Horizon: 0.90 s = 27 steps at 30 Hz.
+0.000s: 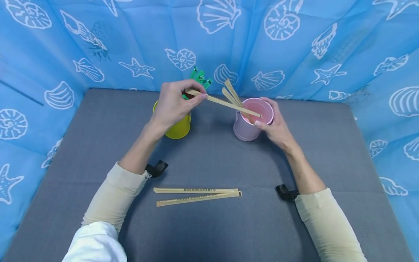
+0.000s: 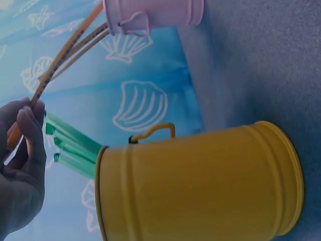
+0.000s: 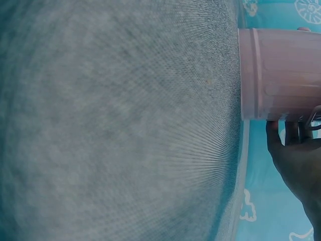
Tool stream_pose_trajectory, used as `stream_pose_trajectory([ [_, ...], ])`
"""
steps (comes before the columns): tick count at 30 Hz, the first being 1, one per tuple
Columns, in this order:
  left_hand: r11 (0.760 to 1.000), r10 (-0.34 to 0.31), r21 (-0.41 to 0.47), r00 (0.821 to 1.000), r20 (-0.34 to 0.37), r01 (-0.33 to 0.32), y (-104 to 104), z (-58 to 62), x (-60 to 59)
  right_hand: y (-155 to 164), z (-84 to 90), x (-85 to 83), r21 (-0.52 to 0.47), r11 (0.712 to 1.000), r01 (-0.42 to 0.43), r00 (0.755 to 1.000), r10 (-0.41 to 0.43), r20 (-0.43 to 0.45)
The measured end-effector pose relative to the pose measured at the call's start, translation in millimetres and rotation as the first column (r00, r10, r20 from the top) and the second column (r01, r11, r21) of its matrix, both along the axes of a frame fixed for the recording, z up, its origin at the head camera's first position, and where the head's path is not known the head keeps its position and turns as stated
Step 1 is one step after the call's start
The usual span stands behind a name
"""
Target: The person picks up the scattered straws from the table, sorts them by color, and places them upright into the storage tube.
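Note:
My left hand (image 1: pixel 176 103) pinches a long, thin tan paper-wrapped stick (image 1: pixel 229 104) by one end; its far end overlaps the mouth of a lilac-pink bucket (image 1: pixel 247 129). In the left wrist view, dark print runs along this stick (image 2: pixel 55 65). My right hand (image 1: pixel 276 125) holds the pink bucket at its right side, thumb at the rim and fingers around the wall. Several similar tan sticks (image 1: pixel 230 89) lean out of that bucket. Below my left hand stands a yellow bucket (image 2: pixel 200 186) with several green sticks (image 2: pixel 72 140) poking out.
Two more tan wrapped sticks (image 1: pixel 196 190) lie on the grey table (image 1: pixel 203 229) near its front, converging at their right ends. A blue curtain with white shells (image 1: pixel 219 14) hangs behind and beside the table. Each wrist wears a black camera (image 1: pixel 158 168).

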<state>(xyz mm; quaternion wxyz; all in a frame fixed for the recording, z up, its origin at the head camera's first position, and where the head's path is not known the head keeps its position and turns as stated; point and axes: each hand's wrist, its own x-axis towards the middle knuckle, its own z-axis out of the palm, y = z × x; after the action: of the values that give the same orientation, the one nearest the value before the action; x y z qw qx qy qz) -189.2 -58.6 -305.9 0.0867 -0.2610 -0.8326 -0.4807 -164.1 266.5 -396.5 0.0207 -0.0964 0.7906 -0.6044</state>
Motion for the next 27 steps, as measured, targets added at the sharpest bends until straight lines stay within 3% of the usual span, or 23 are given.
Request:
stream_pose_trajectory([
  [4, 0.997, -0.023, -0.073, 0.999, -0.022, 0.022, 7, 1.1, -1.4, 3, -8.5, -2.9, 0.018, 1.0, 0.019, 1.0, -0.019, -0.016],
  [9, 0.993, -0.046, -0.105, 0.999, 0.003, 0.046, 17, 0.9, -4.6, 3, -9.7, -2.3, 0.033, 0.999, 0.042, 0.999, -0.041, -0.015],
  [18, 0.995, -0.078, -0.046, 0.99, 0.114, 0.084, 42, -5.3, -7.6, 4, -10.8, -0.4, 0.016, 0.999, 0.049, 0.999, -0.049, -0.015],
  [27, 0.998, -0.023, 0.066, 0.989, 0.146, 0.013, 62, -16.4, -2.3, 4, -12.3, -2.1, 0.0, 0.999, 0.048, 0.998, -0.048, -0.03],
])
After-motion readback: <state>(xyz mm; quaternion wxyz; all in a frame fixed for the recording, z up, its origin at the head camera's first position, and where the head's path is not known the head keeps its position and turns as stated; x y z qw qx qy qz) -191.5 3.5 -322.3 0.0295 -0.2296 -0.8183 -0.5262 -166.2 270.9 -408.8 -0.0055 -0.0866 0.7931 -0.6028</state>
